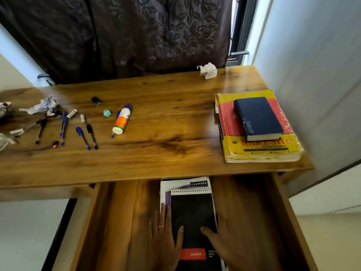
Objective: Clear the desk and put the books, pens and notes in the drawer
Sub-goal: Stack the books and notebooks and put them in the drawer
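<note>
The wooden drawer [252, 212] stands pulled out below the desk [166, 124]. Inside it a black spiral notepad [192, 210] lies on a white and purple notebook [166, 189]. My left hand [166, 237] lies flat on the pad's left edge with straight fingers. My right hand [220, 243] rests on its right side, thumb on the cover. On the desk's right a dark blue book [257, 118] lies on a thick yellow and red book [261, 149]. Several pens [84, 136] are scattered at the left.
A glue bottle [122, 121] lies mid-desk beside a small teal paper ball [107, 113]. Crumpled papers [42, 106] sit at the far left, another white one [209, 70] at the back right. A small black object [96, 100] lies behind. A dark curtain hangs beyond.
</note>
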Tool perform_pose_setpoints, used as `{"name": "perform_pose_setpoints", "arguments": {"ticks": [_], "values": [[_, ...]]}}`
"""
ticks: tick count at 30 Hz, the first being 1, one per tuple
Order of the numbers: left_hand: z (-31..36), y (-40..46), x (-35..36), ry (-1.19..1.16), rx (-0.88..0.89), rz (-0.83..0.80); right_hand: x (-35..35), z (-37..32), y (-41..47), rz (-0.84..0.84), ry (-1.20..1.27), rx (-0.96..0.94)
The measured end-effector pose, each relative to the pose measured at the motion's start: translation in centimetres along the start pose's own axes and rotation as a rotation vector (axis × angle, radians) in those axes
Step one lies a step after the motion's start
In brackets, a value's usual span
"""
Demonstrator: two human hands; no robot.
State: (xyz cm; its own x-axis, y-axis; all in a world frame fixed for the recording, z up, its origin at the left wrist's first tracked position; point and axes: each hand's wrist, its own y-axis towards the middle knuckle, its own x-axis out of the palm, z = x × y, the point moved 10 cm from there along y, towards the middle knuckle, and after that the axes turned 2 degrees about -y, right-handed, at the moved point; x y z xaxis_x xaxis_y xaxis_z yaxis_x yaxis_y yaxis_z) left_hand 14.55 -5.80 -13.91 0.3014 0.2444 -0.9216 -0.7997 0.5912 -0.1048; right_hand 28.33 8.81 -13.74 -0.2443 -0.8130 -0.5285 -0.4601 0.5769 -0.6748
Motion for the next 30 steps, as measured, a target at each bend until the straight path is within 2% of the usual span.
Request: {"name": "perform_pose_setpoints", "arguments": {"ticks": [5, 9, 16, 19, 22, 25, 28, 30], "values": [[0.3, 0.2, -1.1, 0.025, -0.026, 0.055, 0.2, -1.0, -0.9, 0.0, -0.022, 0.014], [-1.7, 0.2, -1.5, 0.044, -0.052, 0.075, 1.5, -2.2, -1.3, -0.087, -0.025, 0.031], [-5.7, 0.4, -2.1, 0.035, -0.123, 0.034, 4.1, -5.2, -2.4, -0.15, 0.054, -0.052], [-5.9, 0.3, -2.5, 0.018, -0.132, 0.037, 3.9, -5.2, -2.5, -0.136, 0.095, -0.029], [-4.0, 0.6, -3.8, -0.094, -0.131, 0.101, -0.1, -6.1, -2.9, 0.034, 0.113, -0.13], [1.0, 1.8, -6.6, -0.286, 0.004, 0.262, -7.2, -7.4, -3.6, 0.313, 0.191, -0.251], [8.0, 4.7, -8.8, -0.434, 0.165, 0.298, -15.8, -9.1, -4.0, 0.625, 0.174, -0.371], [12.6, 6.8, -9.9, -0.49, 0.252, 0.285, -21.3, -9.6, -3.7, 0.79, 0.169, -0.374]]}}
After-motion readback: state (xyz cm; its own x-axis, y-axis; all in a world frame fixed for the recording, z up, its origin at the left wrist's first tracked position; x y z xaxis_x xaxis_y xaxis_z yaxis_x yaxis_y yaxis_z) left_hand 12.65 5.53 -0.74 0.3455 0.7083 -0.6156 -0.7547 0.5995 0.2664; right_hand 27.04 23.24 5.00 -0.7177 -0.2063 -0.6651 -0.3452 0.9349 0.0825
